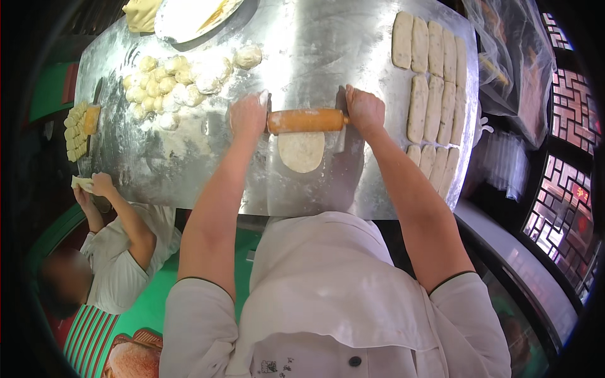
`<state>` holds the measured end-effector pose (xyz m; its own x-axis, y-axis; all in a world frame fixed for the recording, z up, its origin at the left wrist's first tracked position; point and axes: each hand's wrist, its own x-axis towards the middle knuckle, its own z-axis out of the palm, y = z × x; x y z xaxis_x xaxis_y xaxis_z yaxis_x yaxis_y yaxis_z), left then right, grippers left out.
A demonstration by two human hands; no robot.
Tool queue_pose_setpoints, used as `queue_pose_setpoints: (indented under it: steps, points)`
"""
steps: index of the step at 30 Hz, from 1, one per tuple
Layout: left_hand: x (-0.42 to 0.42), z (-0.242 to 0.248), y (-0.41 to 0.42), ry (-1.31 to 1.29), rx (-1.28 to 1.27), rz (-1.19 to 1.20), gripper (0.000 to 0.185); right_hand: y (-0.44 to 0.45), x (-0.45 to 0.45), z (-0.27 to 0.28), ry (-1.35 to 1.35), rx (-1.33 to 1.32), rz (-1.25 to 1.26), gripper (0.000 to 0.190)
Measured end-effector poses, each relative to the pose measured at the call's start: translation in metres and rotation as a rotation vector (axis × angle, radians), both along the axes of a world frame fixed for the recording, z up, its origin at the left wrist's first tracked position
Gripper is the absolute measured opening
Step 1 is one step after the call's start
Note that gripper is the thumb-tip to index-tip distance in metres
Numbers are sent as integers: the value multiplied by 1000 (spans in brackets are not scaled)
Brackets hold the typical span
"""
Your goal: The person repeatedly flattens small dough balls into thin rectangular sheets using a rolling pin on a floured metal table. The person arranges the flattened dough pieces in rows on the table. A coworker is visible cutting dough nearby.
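Observation:
A wooden rolling pin point(306, 120) lies crosswise over the upper part of a flat oval of dough point(301, 153) on the floured metal table point(208, 165). My left hand point(249, 113) is closed around the pin's left handle, which it mostly hides. At the other end, my right hand point(366, 108) grips the right handle, with a short piece of it showing. Round floured dough balls point(153, 88) form a group to the left of my left hand, and one larger ball point(247, 57) sits apart above it.
Several long flat dough strips point(417, 108) lie in rows at the right. A white tray point(189, 19) and a yellowish dough mass point(141, 15) are at the top left. Further left are a second rolling pin point(91, 120), small dough pieces point(75, 134) and a co-worker point(123, 245) holding dough.

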<state>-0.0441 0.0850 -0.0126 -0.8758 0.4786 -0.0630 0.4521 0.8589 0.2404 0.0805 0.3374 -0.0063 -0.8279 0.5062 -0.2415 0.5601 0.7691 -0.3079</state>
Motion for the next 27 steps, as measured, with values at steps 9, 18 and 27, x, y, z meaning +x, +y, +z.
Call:
queue_pose_setpoints:
  steps: [9, 18, 27]
  points:
    - [87, 6, 9, -441, 132, 29, 34, -51, 132, -9, 66, -81, 193, 56]
    - [38, -19, -95, 19, 129, 269, 34, -25, 159, 30, -86, -65, 50, 58]
    - [78, 83, -65, -624, 1015, 354, 32, 14, 207, -3, 181, -392, -419, 63]
